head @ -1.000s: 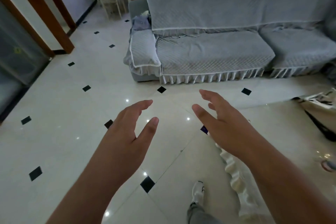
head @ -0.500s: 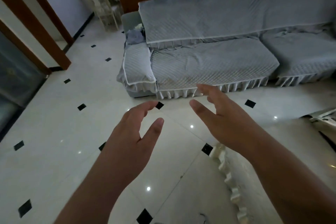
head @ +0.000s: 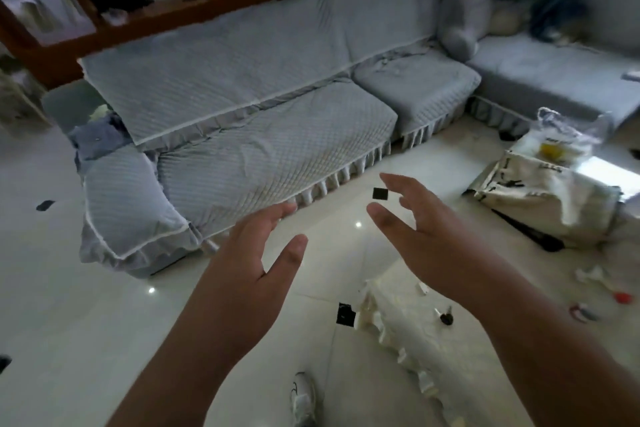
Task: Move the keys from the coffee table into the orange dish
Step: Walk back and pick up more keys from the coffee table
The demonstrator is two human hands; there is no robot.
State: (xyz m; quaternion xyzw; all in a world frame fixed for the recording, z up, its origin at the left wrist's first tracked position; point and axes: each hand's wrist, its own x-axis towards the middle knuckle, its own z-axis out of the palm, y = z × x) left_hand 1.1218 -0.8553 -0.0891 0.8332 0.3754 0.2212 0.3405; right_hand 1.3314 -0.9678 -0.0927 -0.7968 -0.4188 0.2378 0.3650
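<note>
Left grip [head: 249,281], right grip [head: 436,253] empty, cloth-covered coffee table [head: 394,329], sofa [head: 270,156]

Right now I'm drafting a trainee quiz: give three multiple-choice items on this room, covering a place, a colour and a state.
1. Where does the small black-headed key lie? A floor tiles; B cream frilled tablecloth; C white bag.
2. The quilted sofa cover is: A grey; B red; C green.
3. The left hand and right hand are: A gripping keys; B fists; C open, empty.
Answers: B, it rests on the cloth; A, grey fabric throughout; C, fingers spread, nothing held.
</note>
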